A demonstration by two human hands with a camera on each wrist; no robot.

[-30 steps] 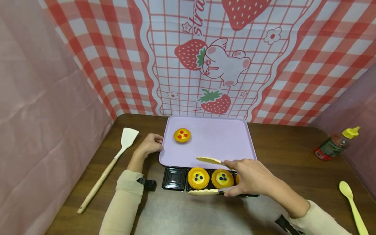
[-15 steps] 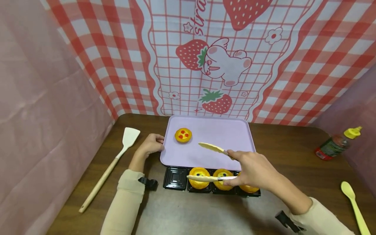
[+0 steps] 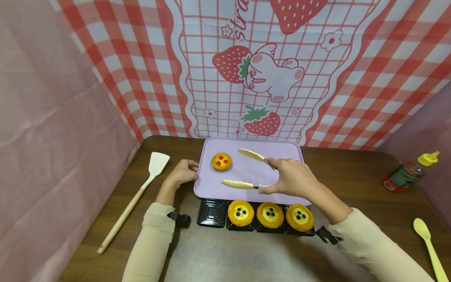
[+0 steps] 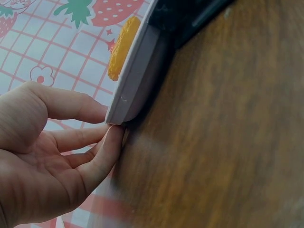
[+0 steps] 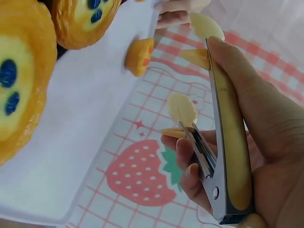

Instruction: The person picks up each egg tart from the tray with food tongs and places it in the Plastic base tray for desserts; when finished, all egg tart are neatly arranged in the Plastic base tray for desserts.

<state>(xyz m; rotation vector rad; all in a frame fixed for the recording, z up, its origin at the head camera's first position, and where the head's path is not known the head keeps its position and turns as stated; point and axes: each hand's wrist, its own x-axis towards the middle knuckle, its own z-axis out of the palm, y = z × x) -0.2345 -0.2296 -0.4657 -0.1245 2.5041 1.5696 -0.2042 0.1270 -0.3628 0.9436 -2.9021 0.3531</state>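
Note:
My right hand (image 3: 294, 178) grips yellow-tipped metal tongs (image 5: 232, 137) above the lilac tray (image 3: 260, 150). The tongs' arms are spread with nothing between them, their tips pointing left. A small tart with red pieces (image 3: 221, 161) sits on the tray's left part, just left of the tips. At the tray's left edge, my left hand (image 3: 184, 172) pinches the rim (image 4: 121, 97) between thumb and fingers. In front of the tray, a black sectioned container holds three larger tarts with blue berries: a left one (image 3: 240, 213), a middle one (image 3: 270, 215) and a right one (image 3: 299, 217).
The container's leftmost black compartment (image 3: 212, 213) holds no tart. A white spatula with a wooden handle (image 3: 125, 215) lies at the left. At the right are a yellow-capped bottle (image 3: 405, 175) and a yellow spoon (image 3: 430, 248). A checked cloth (image 3: 158, 70) hangs behind the tray.
My right hand has moved the spread tongs from around the black container's tarts, away from me, to above the tray. The left hand has stayed at the tray's edge.

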